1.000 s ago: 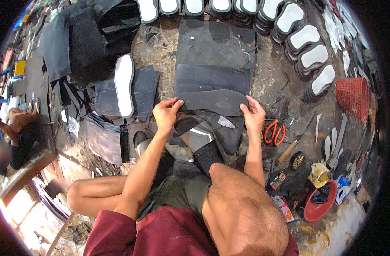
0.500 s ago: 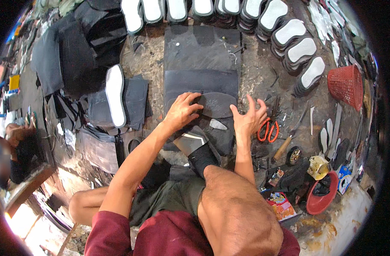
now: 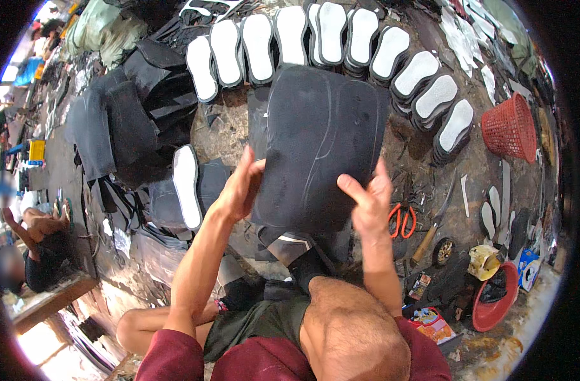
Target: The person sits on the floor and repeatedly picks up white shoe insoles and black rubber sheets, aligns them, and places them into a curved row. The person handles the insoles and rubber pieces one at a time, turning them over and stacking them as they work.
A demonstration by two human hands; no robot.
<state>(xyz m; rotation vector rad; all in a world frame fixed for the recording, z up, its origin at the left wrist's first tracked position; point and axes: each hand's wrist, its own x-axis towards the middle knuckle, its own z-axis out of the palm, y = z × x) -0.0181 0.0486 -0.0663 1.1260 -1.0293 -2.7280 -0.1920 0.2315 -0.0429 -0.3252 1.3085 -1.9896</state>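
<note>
A large black sheet with pale traced outlines (image 3: 322, 140) is raised in front of me, over the dark board on the ground (image 3: 258, 114). My left hand (image 3: 242, 184) is at its left edge, with fingers partly hidden behind it. My right hand (image 3: 369, 200) grips the lower right edge, thumb on the front face and fingers at the side. My foot in a dark sock (image 3: 296, 251) is below the sheet's lower edge. Scissors with orange handles (image 3: 402, 221) lie just right of my right hand.
Stacks of white-topped insoles (image 3: 257, 47) curve around the far side. One white insole (image 3: 187, 187) lies on black pieces at left, near piled black sheets (image 3: 128, 114). At right are a red basket (image 3: 509, 127), a wooden-handled tool (image 3: 423, 244) and a red basin (image 3: 496, 298). Another person (image 3: 39, 238) sits far left.
Both hands, open over the dark pieces on the board before, now have the large black sheet raised between them. The view has shifted, showing more of the insole stacks.
</note>
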